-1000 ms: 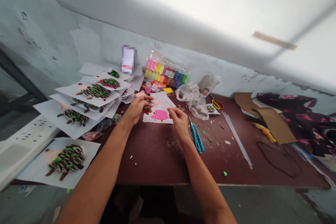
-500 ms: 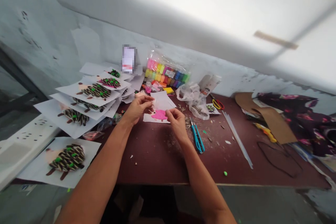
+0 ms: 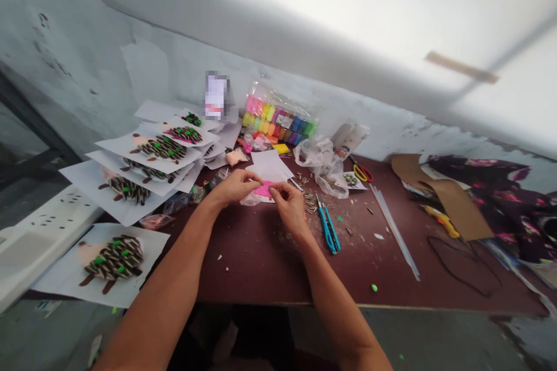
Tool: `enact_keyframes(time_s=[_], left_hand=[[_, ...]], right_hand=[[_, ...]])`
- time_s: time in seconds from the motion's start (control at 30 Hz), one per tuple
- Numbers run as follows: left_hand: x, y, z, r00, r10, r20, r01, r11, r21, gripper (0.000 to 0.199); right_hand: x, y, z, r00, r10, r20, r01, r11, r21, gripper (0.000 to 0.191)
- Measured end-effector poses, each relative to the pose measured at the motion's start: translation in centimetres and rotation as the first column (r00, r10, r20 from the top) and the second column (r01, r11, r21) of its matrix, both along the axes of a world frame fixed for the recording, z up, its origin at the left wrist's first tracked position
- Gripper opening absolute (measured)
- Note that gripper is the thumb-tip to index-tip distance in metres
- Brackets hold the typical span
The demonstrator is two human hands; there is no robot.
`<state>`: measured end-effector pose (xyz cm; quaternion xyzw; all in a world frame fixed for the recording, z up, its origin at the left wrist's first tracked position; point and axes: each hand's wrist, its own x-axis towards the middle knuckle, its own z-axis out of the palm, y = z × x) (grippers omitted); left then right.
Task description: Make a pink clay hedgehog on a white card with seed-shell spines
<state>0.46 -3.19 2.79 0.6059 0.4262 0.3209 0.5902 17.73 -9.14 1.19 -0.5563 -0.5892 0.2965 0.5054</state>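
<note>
A flat pink clay shape (image 3: 263, 189) lies on a small white card, partly covered by my fingers. My left hand (image 3: 237, 187) is over its left side, thumb and fingers pinched together; what they hold, if anything, is hidden. From the right, my right hand (image 3: 289, 204) closes thumb and forefinger at the shape's edge, and I cannot make out anything between them. A crumpled clear plastic scrap (image 3: 249, 200) shows below my left fingertips. White paper sheets (image 3: 266, 163) lie just behind the card. Sunflower-seed-like pieces (image 3: 310, 203) are heaped to the right of my right hand.
Seed-covered hedgehog pictures (image 3: 159, 148) are stacked at left beside a white power strip (image 3: 65, 217). Behind stands a pack of coloured clay (image 3: 281, 120). To the right are teal cutters (image 3: 329, 229), scissors (image 3: 362, 173), clear sticks (image 3: 395, 232) and a yellow glue gun (image 3: 441, 220).
My left hand has come down and nearer to my right hand, over the pink shape. My right hand has shifted slightly left. A clear plastic scrap now shows below the left fingertips.
</note>
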Motion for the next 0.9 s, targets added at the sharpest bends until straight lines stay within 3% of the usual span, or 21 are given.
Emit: enact_keyframes(time_s=[0.1,0.23,0.43,0.7,0.9], left_hand=[[0.17,-0.30,0.02,0.991,-0.126,0.037,0.126,0.992,-0.007,0.028],[0.51,-0.61,0.34,0.973,-0.157,0.167,0.163,0.986,-0.020,0.041],[0.76,-0.62,0.30,0.970,-0.094,0.224,0.115,0.990,-0.083,0.034],[0.76,-0.47,-0.05,0.974,-0.053,0.221,0.075,0.993,-0.090,0.031],[0.58,-0.24,-0.06,0.967,0.039,0.253,-0.006,0.992,-0.129,0.028]], right_hand=[[-0.07,-0.07,0.23,1.000,-0.027,0.006,0.026,0.996,0.090,0.017],[-0.34,-0.04,0.39,0.998,-0.013,-0.066,0.023,0.989,0.147,0.014],[-0.72,-0.22,0.63,0.980,0.024,-0.199,-0.012,0.998,0.060,0.021],[-0.65,-0.29,0.81,0.992,0.022,-0.126,-0.005,0.992,0.130,0.015],[-0.72,-0.25,0.73,0.977,0.036,-0.210,-0.027,0.999,0.045,0.023]])
